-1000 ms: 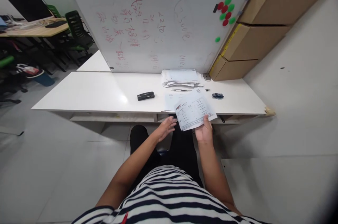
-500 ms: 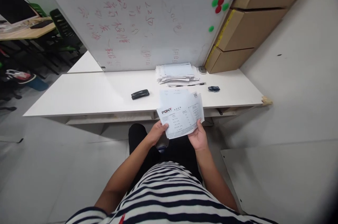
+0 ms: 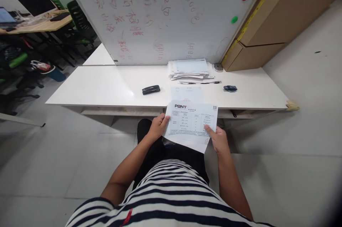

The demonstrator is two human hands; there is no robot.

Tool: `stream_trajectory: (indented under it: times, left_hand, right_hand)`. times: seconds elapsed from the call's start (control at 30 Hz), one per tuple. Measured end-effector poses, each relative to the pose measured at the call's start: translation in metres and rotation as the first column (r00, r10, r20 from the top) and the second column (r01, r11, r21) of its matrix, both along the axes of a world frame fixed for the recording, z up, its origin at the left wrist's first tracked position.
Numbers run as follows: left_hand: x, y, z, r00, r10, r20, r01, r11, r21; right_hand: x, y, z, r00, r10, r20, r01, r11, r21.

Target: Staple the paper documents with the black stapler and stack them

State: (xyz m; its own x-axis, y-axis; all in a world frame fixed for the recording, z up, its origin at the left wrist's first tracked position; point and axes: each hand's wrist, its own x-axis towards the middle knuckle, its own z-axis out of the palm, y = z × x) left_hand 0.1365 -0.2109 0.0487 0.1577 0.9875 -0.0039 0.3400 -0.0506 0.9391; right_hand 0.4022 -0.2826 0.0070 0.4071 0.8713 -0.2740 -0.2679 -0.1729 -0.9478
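Note:
Between my hands, above my lap and at the desk's front edge, I hold printed paper sheets (image 3: 191, 118) with a PONY heading and a table of text. My left hand (image 3: 158, 127) pinches their left edge, thumb on top. On the right edge, my right hand (image 3: 219, 138) grips them with its thumb over the print. Another sheet (image 3: 187, 93) lies on the desk just beyond them, partly covered. A black stapler (image 3: 151, 89) rests to the left on the desk. Farther back stands a stack of papers (image 3: 189, 68).
The white desk (image 3: 107, 88) runs across in front of me. A small dark object (image 3: 230, 88) and a computer mouse (image 3: 218, 67) are on its right. Behind stand a whiteboard (image 3: 171, 24) with magnets and stacked cardboard boxes (image 3: 253, 52). A wall is at the right.
My view has shifted, moving the desk leftward in reach of more floor. The held sheets now lie flatter, with a lower corner showing beneath, and my right thumb has moved further onto the page.

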Motion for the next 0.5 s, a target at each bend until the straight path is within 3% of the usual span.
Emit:
stream_trajectory:
  times: [0.2, 0.37, 0.5]
  left_hand:
    - [-0.004, -0.002, 0.013, 0.964, -0.195, 0.181, 0.219, 0.967, -0.128]
    - [-0.001, 0.001, 0.010, 0.970, 0.034, 0.242, -0.008, 0.994, -0.109]
    - [0.001, 0.002, 0.008, 0.928, 0.061, 0.367, -0.008, 0.989, -0.145]
  right_hand:
    - [-0.001, -0.004, 0.006, 0.991, -0.101, -0.093, 0.105, 0.994, 0.039]
    - [-0.003, -0.005, 0.003, 0.980, -0.061, -0.189, 0.077, 0.994, 0.074]
    - [-0.008, -0.007, 0.002, 0.975, -0.051, -0.218, 0.067, 0.996, 0.067]
